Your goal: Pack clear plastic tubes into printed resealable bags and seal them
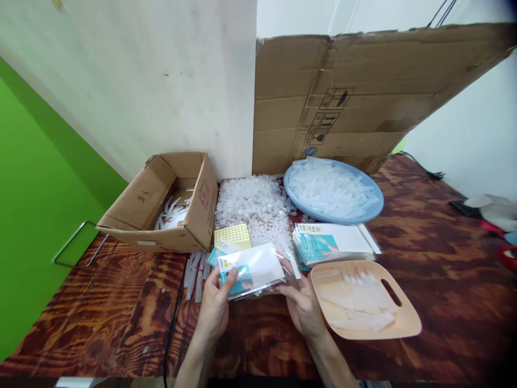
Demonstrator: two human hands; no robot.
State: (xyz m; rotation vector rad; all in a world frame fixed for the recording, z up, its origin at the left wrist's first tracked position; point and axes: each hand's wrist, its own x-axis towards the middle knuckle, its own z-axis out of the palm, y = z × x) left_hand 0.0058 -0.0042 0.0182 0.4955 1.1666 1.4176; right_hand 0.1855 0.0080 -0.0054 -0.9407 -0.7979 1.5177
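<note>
Between my two hands is a clear plastic packet (262, 264) with a white and teal printed card inside. My left hand (216, 302) grips its left end, thumb on top over the teal print. At the packet's right end, my right hand (301, 304) has its fingers closed around the clear plastic edge. Just behind the packet lie a yellow sheet of small dots (233, 235) and another teal card (221, 249), partly covered. Beyond them spreads a heap of small translucent plastic pieces (252, 202).
An open cardboard box (194, 237) with white strips stands left. At right are a blue basin (377, 213) of translucent pieces, a stack of similar packets (343, 240) and a peach board (410, 323) bearing clear strips. A large cardboard sheet (371, 75) leans behind.
</note>
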